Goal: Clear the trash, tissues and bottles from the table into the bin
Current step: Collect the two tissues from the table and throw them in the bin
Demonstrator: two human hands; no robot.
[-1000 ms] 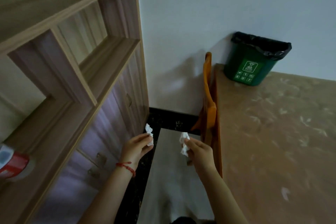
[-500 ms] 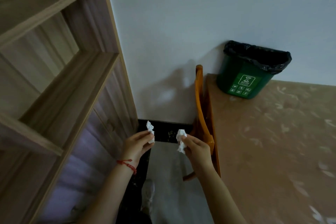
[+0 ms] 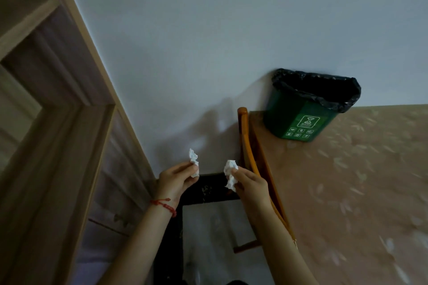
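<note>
My left hand point(image 3: 177, 179), with a red cord at the wrist, pinches a crumpled white tissue point(image 3: 193, 159). A second crumpled white tissue point(image 3: 231, 173) is held in the fingers of my right hand point(image 3: 251, 184). Both hands hover side by side over the floor gap, left of the table. The green bin point(image 3: 301, 120), lined with a black bag and open at the top, stands on the table's far left corner against the wall, up and to the right of my hands.
The table point(image 3: 347, 192) has a tan patterned top. An orange wooden chair point(image 3: 249, 157) is pressed against its left edge. A wooden shelf unit point(image 3: 58, 134) fills the left side. A white wall point(image 3: 208, 41) is straight ahead.
The view has tilted up and swung right, so the shelf slid left and the bin appears lower. Both hands keep their tissues and have shifted slightly toward the table.
</note>
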